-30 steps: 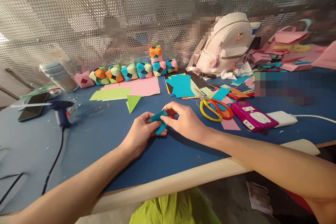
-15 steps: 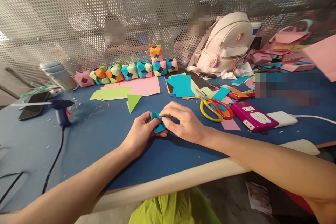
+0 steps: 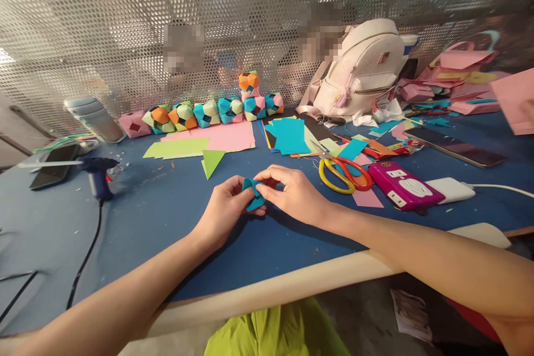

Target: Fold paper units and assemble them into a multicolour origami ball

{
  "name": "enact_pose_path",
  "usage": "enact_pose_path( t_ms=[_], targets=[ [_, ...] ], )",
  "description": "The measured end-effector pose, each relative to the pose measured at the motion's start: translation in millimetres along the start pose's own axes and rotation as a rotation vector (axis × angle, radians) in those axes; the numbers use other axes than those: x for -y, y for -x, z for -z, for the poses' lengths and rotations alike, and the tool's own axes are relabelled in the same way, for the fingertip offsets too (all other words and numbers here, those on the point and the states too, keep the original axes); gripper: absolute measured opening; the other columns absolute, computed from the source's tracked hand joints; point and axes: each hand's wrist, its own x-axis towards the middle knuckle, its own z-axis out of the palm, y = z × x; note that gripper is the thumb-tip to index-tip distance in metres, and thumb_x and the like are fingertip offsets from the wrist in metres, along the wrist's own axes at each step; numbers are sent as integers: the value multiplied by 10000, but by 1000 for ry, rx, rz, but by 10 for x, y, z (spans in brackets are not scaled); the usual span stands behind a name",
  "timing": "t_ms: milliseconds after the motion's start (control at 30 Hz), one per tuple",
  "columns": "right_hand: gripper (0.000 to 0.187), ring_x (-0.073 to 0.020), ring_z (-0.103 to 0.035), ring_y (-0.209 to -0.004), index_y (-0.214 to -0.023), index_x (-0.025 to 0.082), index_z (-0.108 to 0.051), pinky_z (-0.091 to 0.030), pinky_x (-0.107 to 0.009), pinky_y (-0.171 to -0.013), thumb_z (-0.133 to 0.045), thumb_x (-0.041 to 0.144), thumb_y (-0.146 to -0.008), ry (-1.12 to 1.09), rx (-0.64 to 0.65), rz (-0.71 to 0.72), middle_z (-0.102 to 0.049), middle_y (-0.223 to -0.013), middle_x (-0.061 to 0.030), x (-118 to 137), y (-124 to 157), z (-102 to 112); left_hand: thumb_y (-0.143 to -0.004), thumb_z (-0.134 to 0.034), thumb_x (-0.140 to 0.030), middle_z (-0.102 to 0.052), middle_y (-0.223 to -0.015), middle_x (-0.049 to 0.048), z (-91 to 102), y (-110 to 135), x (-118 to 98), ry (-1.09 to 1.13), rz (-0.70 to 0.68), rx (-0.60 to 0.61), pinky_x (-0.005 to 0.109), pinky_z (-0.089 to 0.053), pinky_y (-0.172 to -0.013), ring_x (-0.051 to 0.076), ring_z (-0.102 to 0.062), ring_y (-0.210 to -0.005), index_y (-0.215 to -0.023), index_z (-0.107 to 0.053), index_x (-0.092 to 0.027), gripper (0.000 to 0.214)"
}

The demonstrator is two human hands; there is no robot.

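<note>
A small folded piece of blue paper (image 3: pixel 252 200) is held between my two hands above the front middle of the blue table. My left hand (image 3: pixel 225 203) grips its left side, thumb on top and fingers underneath. From the right, my right hand (image 3: pixel 290 194) pinches its upper edge between thumb and forefinger. Part of the paper is hidden by the fingers. Beyond my hands lie a green paper triangle (image 3: pixel 214 162), green sheets (image 3: pixel 177 148), pink sheets (image 3: pixel 231 134) and a stack of blue sheets (image 3: pixel 290 136).
Folded paper balls (image 3: pixel 206 113) line the back by the perforated metal screen (image 3: pixel 125 22). Scissors (image 3: pixel 340 175), a purple power strip (image 3: pixel 404 186), a phone (image 3: pixel 456 147) and a white backpack (image 3: pixel 361 69) are right. At left stand a glue gun (image 3: pixel 97 175) and a bottle (image 3: pixel 94 119).
My right hand's fingers have shifted slightly on the blue paper, which is tilted a little differently. The pink paper at the far right edge has moved slightly right and down.
</note>
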Motion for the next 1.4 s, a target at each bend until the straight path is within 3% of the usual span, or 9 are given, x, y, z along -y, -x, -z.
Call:
enact_pose_path(
  t_ms=[167, 400, 600, 933, 1000, 1067, 1167, 1267, 1400],
  targets=[
    [127, -126, -589, -729, -880, 154, -660, -481, -241, -654, -548, 200, -842, -10, 3, 12, -641, -828, -37, 18, 7, 18, -739, -684, -306, -616, -696, -8, 2, 0, -17, 7, 9, 1, 273, -552, -609, 119, -624, -599, -752, -585, -135, 197],
    [214, -163, -615, -779, -969, 129, -676, -502, -279, -714, -626, 281, -827, 67, -20, 184, -649, -864, -72, -3, 25, 14, -741, -672, -296, -561, -634, -35, 4, 23, -41, 6, -30, -13, 248, -552, -582, 104, -590, -595, -692, -581, -144, 183],
    [198, -138, -618, -701, -885, 152, -699, -486, -251, -651, -502, 172, -899, 188, -121, 269, -666, -793, -61, -87, 18, 18, -745, -669, -340, -622, -653, -1, -5, 21, -36, -78, -21, -31, 307, -574, -573, 149, -645, -562, -754, -582, -137, 221],
    [192, -152, -548, -628, -748, 168, -629, -435, -295, -640, -499, 213, -881, 454, -130, 336, -615, -697, -54, -34, 40, 47, -741, -676, -332, -598, -592, -14, -20, 31, -37, -103, -39, -35, 299, -587, -569, 146, -639, -568, -683, -563, -149, 223],
    [187, -161, -564, -668, -795, 156, -640, -443, -300, -660, -500, 249, -879, 342, -114, 299, -625, -750, -70, 8, 39, 61, -739, -680, -336, -593, -600, -16, -19, 32, -41, -103, -45, -39, 299, -588, -570, 144, -637, -570, -685, -565, -149, 226],
    [255, -159, -579, -711, -823, 153, -651, -454, -295, -687, -459, 299, -908, 145, -100, 176, -628, -784, -71, 32, 19, 79, -732, -683, -338, -592, -610, -17, -18, 30, -45, -91, -50, -47, 302, -585, -557, 148, -640, -558, -694, -569, -148, 224],
    [384, -139, -584, -668, -825, 146, -652, -470, -281, -651, -404, 417, -935, -259, -111, -168, -626, -744, -54, 11, -50, 98, -729, -678, -332, -602, -628, -12, -18, 29, -52, -75, -57, -49, 303, -580, -543, 152, -644, -543, -695, -569, -147, 217],
    [391, -112, -539, -561, -780, 134, -626, -449, -254, -552, -531, 507, -845, -572, -49, -431, -588, -652, -20, -36, -117, 96, -730, -676, -325, -609, -635, -9, -21, 32, -59, -78, -55, -45, 301, -580, -545, 154, -649, -546, -689, -567, -148, 212],
    [340, -91, -483, -563, -680, 145, -602, -407, -232, -550, -645, 471, -764, -519, 82, -401, -530, -586, 26, -26, -119, 80, -731, -670, -301, -622, -651, -8, -27, 35, -64, -81, -49, -40, 294, -582, -550, 144, -645, -545, -706, -584, -145, 180]
  ],
)
